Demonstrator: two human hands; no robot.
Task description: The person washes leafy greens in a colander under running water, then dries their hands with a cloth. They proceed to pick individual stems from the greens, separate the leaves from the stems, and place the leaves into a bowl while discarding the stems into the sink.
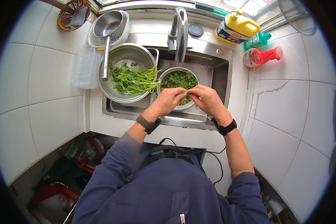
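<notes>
Over a metal bowl in the sink basin, my left hand and my right hand meet at their fingertips, pinching a thin green stem between them. Green leaves fill much of that bowl. On the left, a larger metal bowl holds a bunch of long-stemmed leafy greens, its stems pointing right towards the smaller bowl. A chrome faucet stands behind the smaller bowl. Both wrists wear black bands.
A metal saucepan rests at the back left, its handle reaching over the large bowl. Clear plastic containers stand left of it. A yellow pump jug, a green bottle and a red spray bottle line the right back. The steel sink has raised edges.
</notes>
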